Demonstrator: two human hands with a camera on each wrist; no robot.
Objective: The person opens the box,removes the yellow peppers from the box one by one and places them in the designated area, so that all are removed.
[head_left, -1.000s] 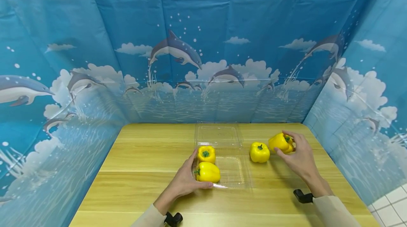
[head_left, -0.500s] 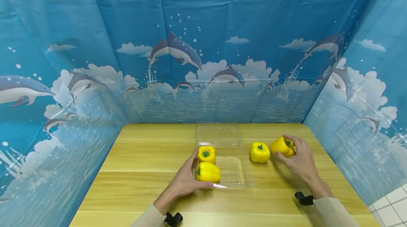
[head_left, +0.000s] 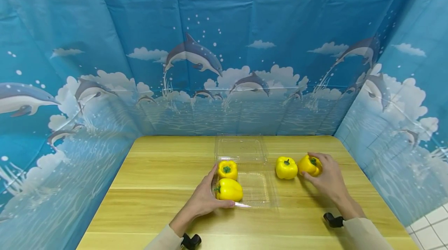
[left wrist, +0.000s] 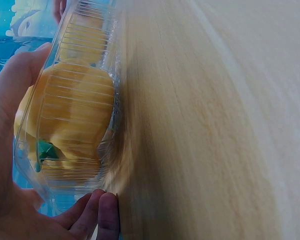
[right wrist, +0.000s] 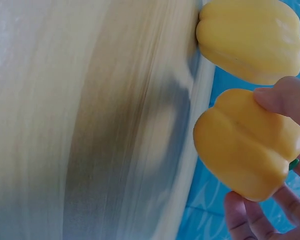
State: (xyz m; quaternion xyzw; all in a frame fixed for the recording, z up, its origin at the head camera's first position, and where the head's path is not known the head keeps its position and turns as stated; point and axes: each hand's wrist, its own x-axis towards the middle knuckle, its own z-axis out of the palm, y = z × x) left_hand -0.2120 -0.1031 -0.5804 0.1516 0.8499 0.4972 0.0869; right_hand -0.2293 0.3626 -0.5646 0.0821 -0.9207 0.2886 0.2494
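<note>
A clear plastic clamshell container (head_left: pixel 257 189) lies open mid-table, its lid flat toward the back. Two yellow peppers sit in its left half, one at the back (head_left: pixel 227 169) and one at the front (head_left: pixel 229 189). My left hand (head_left: pixel 209 194) cups the container's left front corner, thumb along the front rim; in the left wrist view its fingers (left wrist: pixel 107 215) wrap the ribbed wall (left wrist: pixel 85 100). My right hand (head_left: pixel 324 173) grips a third yellow pepper (head_left: pixel 309 165) (right wrist: pixel 247 142) low at the table. A fourth pepper (head_left: pixel 286 167) (right wrist: pixel 250 37) stands just left of it.
The wooden table (head_left: pixel 157 172) is ringed by a blue dolphin-print curtain (head_left: pixel 196 59) at the back and both sides. The container's right half holds nothing. White floor tiles (head_left: pixel 434 219) show past the table's right edge.
My right hand has lowered its pepper toward the table, closer to the loose pepper. The left hand and the container have stayed put.
</note>
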